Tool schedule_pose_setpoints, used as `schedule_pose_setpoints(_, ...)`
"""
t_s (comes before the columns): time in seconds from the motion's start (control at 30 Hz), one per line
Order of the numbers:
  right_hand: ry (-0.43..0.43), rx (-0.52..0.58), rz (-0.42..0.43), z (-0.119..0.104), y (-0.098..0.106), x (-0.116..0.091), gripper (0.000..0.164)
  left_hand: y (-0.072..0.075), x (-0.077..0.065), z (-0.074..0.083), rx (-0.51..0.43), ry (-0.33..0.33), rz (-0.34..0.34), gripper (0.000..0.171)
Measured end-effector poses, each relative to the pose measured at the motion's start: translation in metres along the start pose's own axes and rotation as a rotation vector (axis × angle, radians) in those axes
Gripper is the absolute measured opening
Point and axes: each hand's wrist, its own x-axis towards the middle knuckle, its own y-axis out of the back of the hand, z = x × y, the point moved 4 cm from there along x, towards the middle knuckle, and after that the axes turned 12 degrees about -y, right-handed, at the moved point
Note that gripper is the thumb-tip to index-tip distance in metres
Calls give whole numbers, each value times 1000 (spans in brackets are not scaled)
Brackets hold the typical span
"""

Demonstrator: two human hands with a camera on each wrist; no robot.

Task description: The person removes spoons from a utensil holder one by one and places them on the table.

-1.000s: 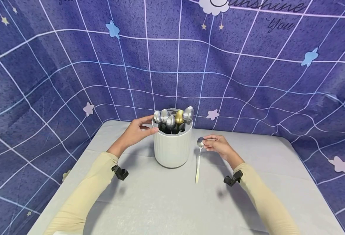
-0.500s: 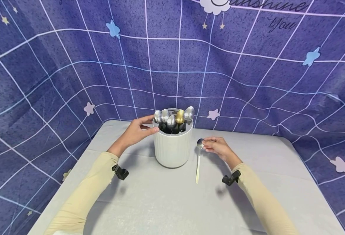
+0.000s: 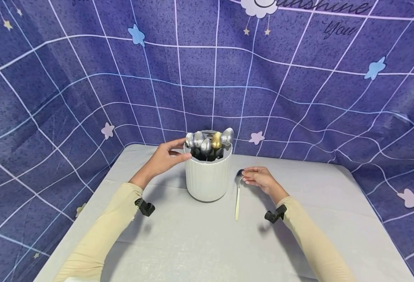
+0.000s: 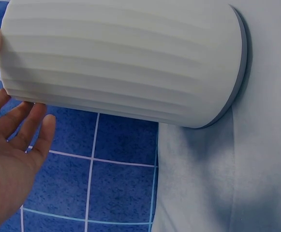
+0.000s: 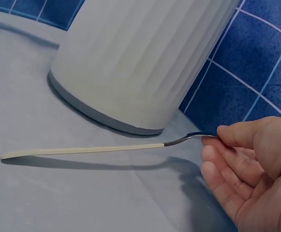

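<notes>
A white ribbed utensil holder stands upright on the table, with several spoons inside, bowls up; most are silver and one is gold. My left hand holds it at the left of its rim, thumb at the front and fingers around the far side. To the right of the holder, my right hand pinches a spoon by its silver bowl between thumb and fingers. The spoon's pale handle points toward me. Its bowl end is raised off the table, while the handle's tip lies at or close to the surface.
A light grey cloth covers the table. Behind and at both sides hangs a purple-blue curtain with grid lines and stars. A black wrist camera sits on the left sleeve, another camera on the right.
My right hand has shifted slightly left and toward me, tipping the spoon's bowl so it shows more edge-on. The handle's end has barely moved. My left hand and the utensil holder have stayed put.
</notes>
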Motion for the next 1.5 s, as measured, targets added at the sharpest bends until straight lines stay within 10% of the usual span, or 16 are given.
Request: schedule_pose_setpoints(1.5,-71,-231,9,-1,21,-8,41,1,1,-1,-1,29,-28,66)
